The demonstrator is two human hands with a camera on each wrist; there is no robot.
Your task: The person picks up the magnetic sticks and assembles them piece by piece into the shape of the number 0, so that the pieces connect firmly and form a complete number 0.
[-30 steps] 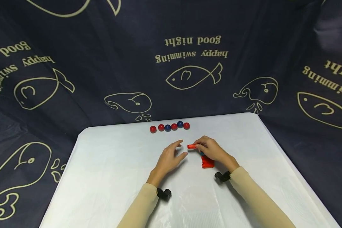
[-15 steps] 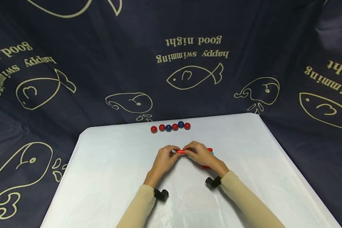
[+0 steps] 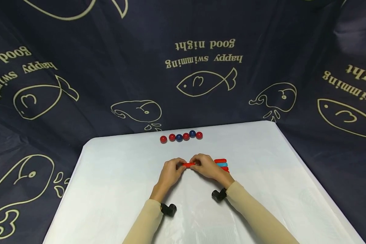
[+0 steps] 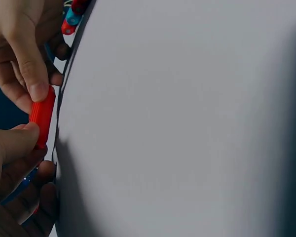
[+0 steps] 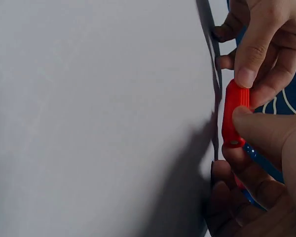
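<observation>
A short ribbed red magnetic rod (image 3: 188,165) is held level between both hands over the middle of the white table. My left hand (image 3: 170,172) pinches its left end with thumb and fingers. At the opposite end, my right hand (image 3: 208,166) grips it the same way. The right wrist view shows a small metallic dot on one tip of the red rod (image 5: 229,101). Just right of my right hand lie several more rods side by side: a red rod (image 3: 220,161), a light-blue rod (image 3: 222,164) and further red, partly covered by that hand.
Toward the table's far edge, several red and dark blue balls stand in an uneven row, including a blue ball (image 3: 179,137) and a red ball (image 3: 163,139) at its left end. The white table (image 3: 116,189) meets a dark fish-print cloth (image 3: 140,74) behind.
My right hand has carried the red rod leftward from beside the other rods. My left hand, open and empty a second ago, now pinches its left end. Both hands have shifted slightly left and nearer.
</observation>
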